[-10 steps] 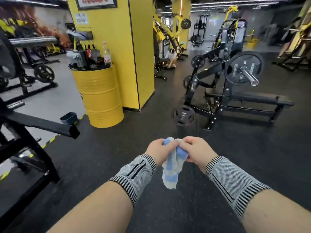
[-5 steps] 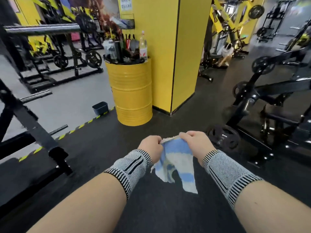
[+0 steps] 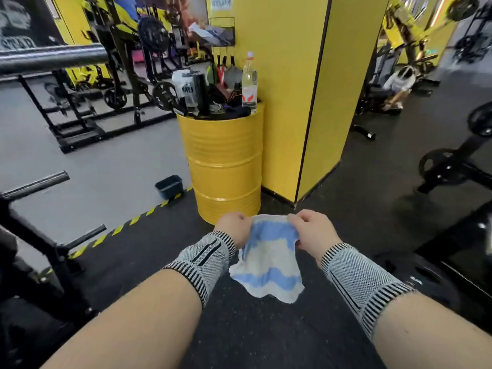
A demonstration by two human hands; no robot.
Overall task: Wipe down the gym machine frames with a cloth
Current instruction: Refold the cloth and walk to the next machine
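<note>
A blue-and-white striped cloth (image 3: 267, 262) hangs spread out in front of me above the dark rubber floor. My left hand (image 3: 234, 229) pinches its upper left edge and my right hand (image 3: 314, 230) pinches its upper right edge, fingers curled. Both wrists wear grey knitted sleeves. A black machine frame (image 3: 50, 251) with steel pegs stands at the left, close to my left arm. Another black machine (image 3: 452, 169) with weight plates sits at the right edge, partly cut off.
A yellow drum (image 3: 223, 161) topped with bottles stands just ahead beside a yellow pillar (image 3: 292, 89). A small dark bin (image 3: 169, 185) sits on the grey floor by a yellow-black hazard stripe (image 3: 119, 230). Racks with plates fill the far left.
The view has swung left, bringing the drum and pillar to the centre. My hands have pulled apart, opening the bunched cloth into a flat hanging sheet.
</note>
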